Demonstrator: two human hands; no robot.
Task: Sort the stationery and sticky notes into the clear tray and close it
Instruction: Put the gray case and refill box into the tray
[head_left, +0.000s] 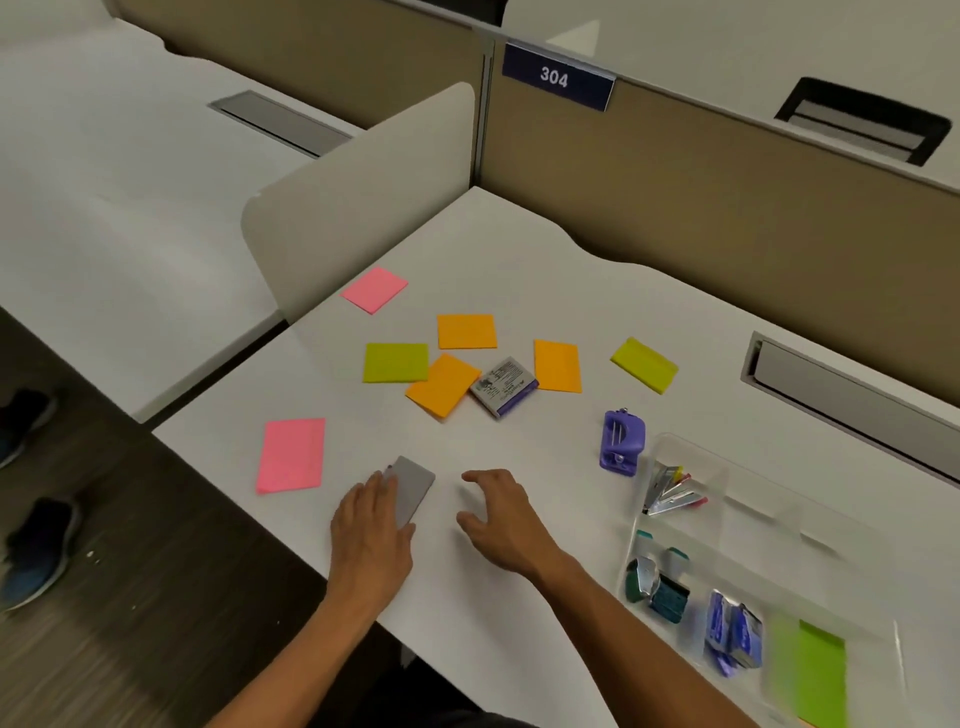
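Note:
My left hand (371, 535) rests on a flat grey card-like piece (413, 486) near the desk's front edge, fingers laid over its left side. My right hand (501, 514) hovers just right of it, fingers spread, holding nothing. Sticky note pads lie scattered beyond: two pink (291, 455) (374, 289), three orange (443, 384) (466, 330) (557, 366), two yellow-green (396, 362) (644, 364). A staple box (504, 385) and a purple stapler (621, 440) lie among them. The clear tray (748, 509) at the right holds clips, staple boxes and a green pad (813, 670).
White desk (519, 260) with a curved side divider (358, 197) at the left and a beige partition (727, 218) behind. A cable slot (841, 395) sits at the back right. Floor and shoes (36, 551) are at the left.

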